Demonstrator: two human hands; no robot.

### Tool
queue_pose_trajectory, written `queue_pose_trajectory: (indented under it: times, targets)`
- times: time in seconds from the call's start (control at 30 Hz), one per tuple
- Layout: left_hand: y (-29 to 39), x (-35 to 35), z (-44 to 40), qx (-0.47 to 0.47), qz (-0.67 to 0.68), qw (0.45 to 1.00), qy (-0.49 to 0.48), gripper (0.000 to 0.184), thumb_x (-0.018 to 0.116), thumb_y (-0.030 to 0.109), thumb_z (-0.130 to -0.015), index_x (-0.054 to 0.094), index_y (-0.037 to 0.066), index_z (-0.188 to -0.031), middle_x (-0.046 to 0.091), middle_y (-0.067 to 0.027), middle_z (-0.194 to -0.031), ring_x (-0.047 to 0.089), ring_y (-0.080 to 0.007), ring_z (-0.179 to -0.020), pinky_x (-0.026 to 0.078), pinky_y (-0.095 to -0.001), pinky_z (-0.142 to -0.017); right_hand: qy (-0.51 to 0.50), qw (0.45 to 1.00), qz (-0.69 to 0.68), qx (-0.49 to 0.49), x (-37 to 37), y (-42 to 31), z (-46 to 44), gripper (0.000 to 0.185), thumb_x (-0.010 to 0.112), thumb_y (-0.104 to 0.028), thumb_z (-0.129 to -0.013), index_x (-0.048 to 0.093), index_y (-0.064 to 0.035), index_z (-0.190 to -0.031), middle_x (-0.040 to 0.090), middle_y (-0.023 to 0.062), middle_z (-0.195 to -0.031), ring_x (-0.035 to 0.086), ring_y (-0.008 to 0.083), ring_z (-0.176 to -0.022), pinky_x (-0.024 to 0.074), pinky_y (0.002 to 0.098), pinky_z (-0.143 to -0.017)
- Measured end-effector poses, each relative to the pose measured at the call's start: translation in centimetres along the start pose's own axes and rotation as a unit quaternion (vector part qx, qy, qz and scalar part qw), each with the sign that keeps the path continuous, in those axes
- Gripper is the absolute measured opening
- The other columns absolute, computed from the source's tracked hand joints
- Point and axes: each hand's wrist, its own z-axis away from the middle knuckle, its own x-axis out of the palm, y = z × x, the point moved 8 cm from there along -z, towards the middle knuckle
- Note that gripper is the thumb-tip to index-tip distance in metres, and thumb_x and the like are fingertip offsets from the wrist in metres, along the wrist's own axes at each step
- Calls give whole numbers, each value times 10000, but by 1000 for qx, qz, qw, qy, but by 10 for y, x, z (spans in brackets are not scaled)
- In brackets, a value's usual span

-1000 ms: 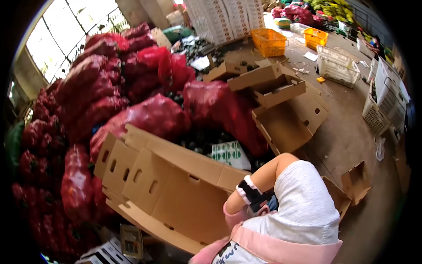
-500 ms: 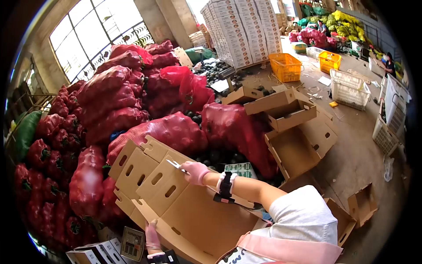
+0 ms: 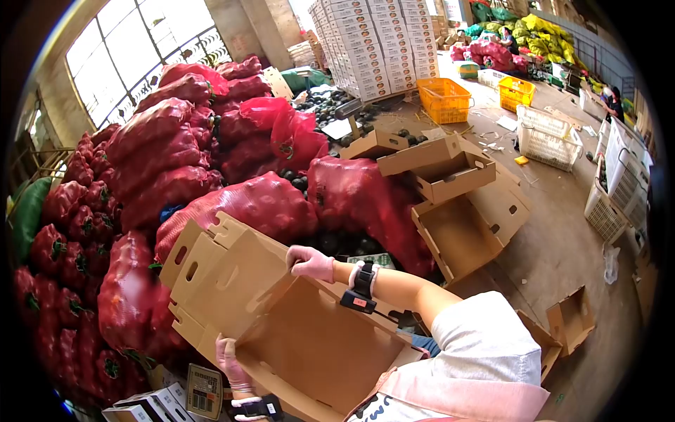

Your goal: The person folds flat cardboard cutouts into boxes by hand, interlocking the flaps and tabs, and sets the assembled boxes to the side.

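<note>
A brown cardboard box, partly folded up, lies tilted in front of me. Its end panel with oval hand holes slants up on the left. My right hand, in a pink glove, is closed on the far side wall near the corner. My left hand, gloved too, grips the near side wall at the left corner, some of its fingers behind the cardboard. Dark straps with small boxes sit on both wrists.
Red mesh sacks are piled left and ahead. Opened cardboard boxes lie to the right, near an orange crate and white crates. A scale-like keypad panel stands by my left hand. Stacked white cartons rise behind.
The box's left end panel has folded over, covering some hand holes. The thin white thing seen in my right hand no longer shows. My left hand has shifted slightly up and left.
</note>
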Motion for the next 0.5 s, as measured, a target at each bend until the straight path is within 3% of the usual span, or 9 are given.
queue_pose_trajectory:
  times: [0.07,0.17,0.2,0.27,0.3,0.33,0.37,0.43,0.5]
  targets:
    - [36,25,10,108,-26,992,66,311,646,45,-825,530,51,-1113,584,-35,-970,552,-133,-921,423,-267,-857,44,998,54,10,-4,-9,6,491,646,-182,-770,451,-34,-1197,487,69,-1105,502,183,-967,459,330,-794]
    - [39,34,15,149,-287,942,83,366,644,68,-840,483,36,-1167,578,-60,-1004,545,-164,-955,423,-296,-876,-87,975,202,-40,14,-35,12,491,656,-273,-816,471,-32,-1202,478,74,-1115,481,178,-1028,438,337,-858]
    - [45,43,19,177,-320,931,19,369,653,113,-838,498,23,-1161,568,-83,-1048,536,-190,-996,418,-313,-897,-189,961,196,-54,20,-19,7,519,604,-345,-872,457,-35,-1262,486,80,-1161,452,170,-1104,417,338,-913]
    - [68,63,37,218,-385,892,-93,402,669,203,-834,528,-4,-1149,547,-130,-1135,519,-244,-1079,407,-349,-939,-203,974,22,95,9,3,16,381,474,-320,-942,514,-62,-1220,519,39,-1174,499,146,-1030,466,322,-843]
    - [76,70,48,230,-418,867,-142,429,677,247,-832,543,-18,-1142,536,-153,-1179,511,-271,-1120,402,-367,-960,-275,921,212,-175,9,-15,16,346,440,-319,-958,554,-78,-1179,531,24,-1175,522,145,-988,483,312,-810]
    - [66,57,49,86,-255,958,-95,467,699,284,-796,561,-20,-1123,530,-165,-1181,508,-298,-1122,402,-378,-963,-265,960,72,-53,4,-3,18,350,456,-339,-948,577,-83,-1154,540,35,-1148,526,163,-1001,490,316,-803]
    - [50,48,50,-50,-68,996,-37,505,722,321,-760,579,-22,-1103,524,-178,-1183,505,-325,-1123,402,-389,-966,-277,960,41,6,8,-15,22,354,537,-351,-912,579,-71,-1125,538,56,-1121,523,174,-998,480,329,-805]
    - [57,55,37,76,-387,904,-164,575,761,309,-673,570,-1,-1118,516,-188,-1191,506,-346,-1108,413,-406,-956,-291,912,289,-1,23,-29,11,500,741,-418,-713,578,-42,-998,521,111,-1058,516,243,-945,448,362,-805]
    - [56,77,24,108,-501,829,-225,642,761,254,-613,533,40,-1175,520,-198,-1188,499,-351,-1120,429,-411,-941,-311,801,511,-16,49,-52,11,749,807,-377,-564,493,-55,-1163,522,168,-1122,522,333,-1049,461,402,-857]
